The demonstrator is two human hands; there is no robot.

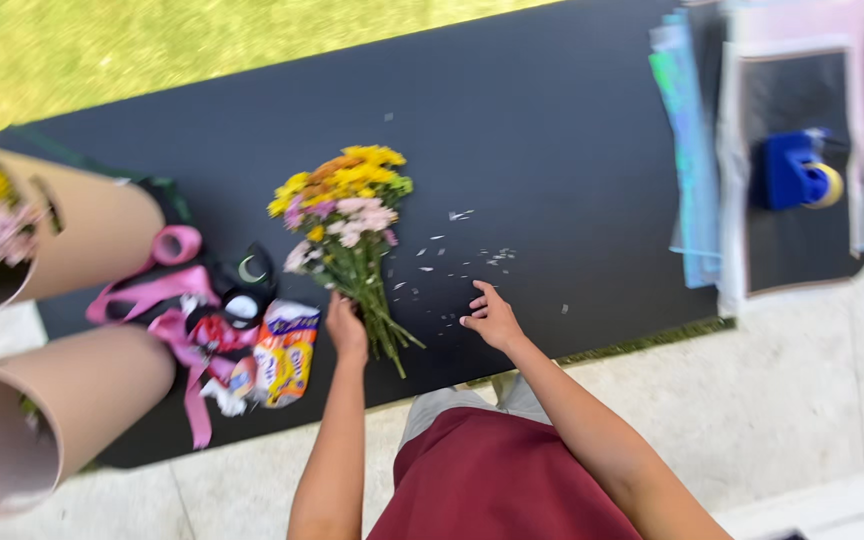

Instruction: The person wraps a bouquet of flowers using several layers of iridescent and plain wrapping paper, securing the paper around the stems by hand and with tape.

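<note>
Left hand point(345, 325) seemingly grips bouquet point(347, 215) stems; right hand point(492, 318) spread flat.

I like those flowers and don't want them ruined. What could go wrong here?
The left hand grips the bouquet only by its stems, so the blooms might flop or a stem could slip out. The right hand rests flat on the black mat among small cut scraps; these may stick to the fingers. The pink ribbon and snack packets lie close by and could snag the stems.
</note>
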